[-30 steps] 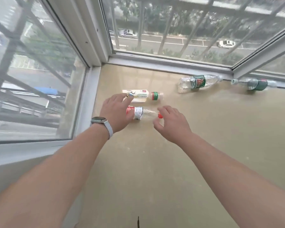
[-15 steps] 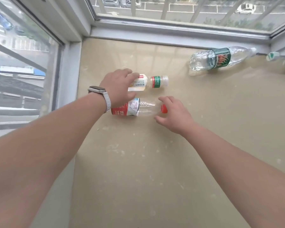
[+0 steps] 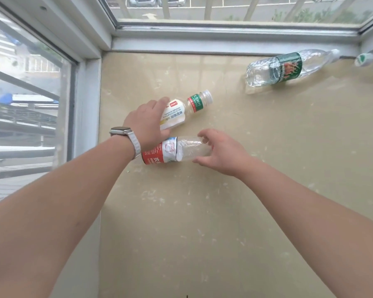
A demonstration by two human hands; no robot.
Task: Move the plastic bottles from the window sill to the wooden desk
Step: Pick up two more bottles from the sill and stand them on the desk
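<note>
Right hand (image 3: 223, 154) now wrapped round red-label bottle (image 3: 160, 152), left hand (image 3: 145, 123) fingers gripping white-label bottle (image 3: 176, 115).

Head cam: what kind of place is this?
Probably a bay window in an upper-floor room: a beige sill boxed by white window frames on the left and far sides, with parked cars on a street below the glass.

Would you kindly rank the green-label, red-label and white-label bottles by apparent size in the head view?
green-label bottle
red-label bottle
white-label bottle
The last two are partly hidden, so their order is unsure.
</note>
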